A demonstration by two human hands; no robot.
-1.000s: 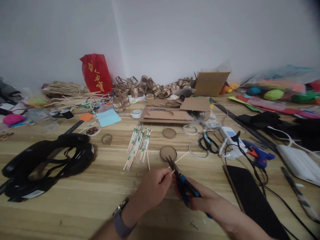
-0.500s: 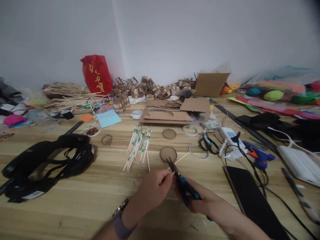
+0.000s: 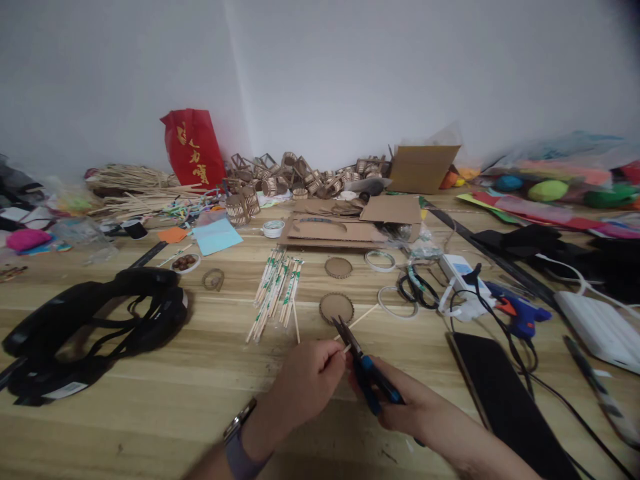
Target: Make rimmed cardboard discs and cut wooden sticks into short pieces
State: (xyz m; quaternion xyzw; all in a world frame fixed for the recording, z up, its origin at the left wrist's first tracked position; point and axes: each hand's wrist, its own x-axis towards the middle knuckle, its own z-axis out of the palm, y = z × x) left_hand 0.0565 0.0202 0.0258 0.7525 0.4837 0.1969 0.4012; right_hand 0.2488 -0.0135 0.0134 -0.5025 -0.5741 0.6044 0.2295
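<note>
A thin, pale wooden stick (image 3: 347, 348) poked from the left hand (image 3: 311, 375), which was pinched closed on it, at the metal blades of blue-and-black-handled cutters (image 3: 369, 365). The right hand (image 3: 407, 399) was wrapped round their handles. Just beyond the tips lay a round brown cardboard disc (image 3: 335, 306) with ridged edge; left of it, green-printed wrapped chopsticks (image 3: 273, 298) on the pale wooden table (image 3: 150, 427).

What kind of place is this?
Probably a craft workspace: a wooden table against a wall holds paper-wrapped stick bundles, a blue glue gun and a heap of small slatted baskets.
</note>
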